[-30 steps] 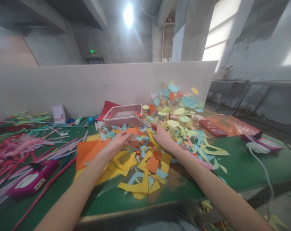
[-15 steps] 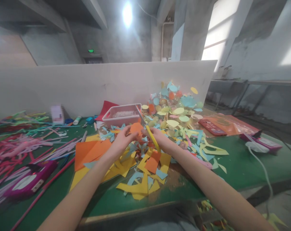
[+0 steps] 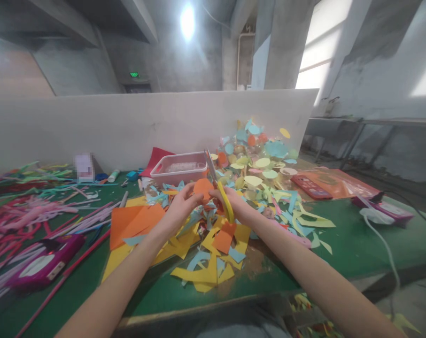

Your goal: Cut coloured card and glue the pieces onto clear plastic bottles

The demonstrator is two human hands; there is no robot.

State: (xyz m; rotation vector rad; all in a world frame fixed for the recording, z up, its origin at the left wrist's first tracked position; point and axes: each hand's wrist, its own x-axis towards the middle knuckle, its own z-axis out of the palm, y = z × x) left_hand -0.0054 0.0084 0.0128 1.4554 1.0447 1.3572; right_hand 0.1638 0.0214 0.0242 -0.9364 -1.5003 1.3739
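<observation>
My left hand (image 3: 185, 200) pinches a small piece of orange paper (image 3: 203, 188) between thumb and fingers. Around the yellow handles of a pair of scissors (image 3: 226, 204) my right hand (image 3: 235, 202) is closed, with the blades pointing up and away from me beside the paper. Whether the blades touch the paper I cannot tell. Beneath both hands lie yellow, blue and orange paper scraps (image 3: 209, 270). Left of them, larger orange sheets (image 3: 135, 224) rest on yellow paper.
Behind my hands stands a pink basket (image 3: 177, 176) against a white board (image 3: 128, 122). A heap of cut paper rounds (image 3: 262, 162) rises at the back right. Pipe cleaners (image 3: 29, 216) and a purple device (image 3: 45, 263) lie left; a red phone (image 3: 310, 187) and another purple device (image 3: 385, 209) lie right.
The scissors have turned more upright, and their blades have shifted slightly right of the orange paper. Both hands stay in nearly the same place.
</observation>
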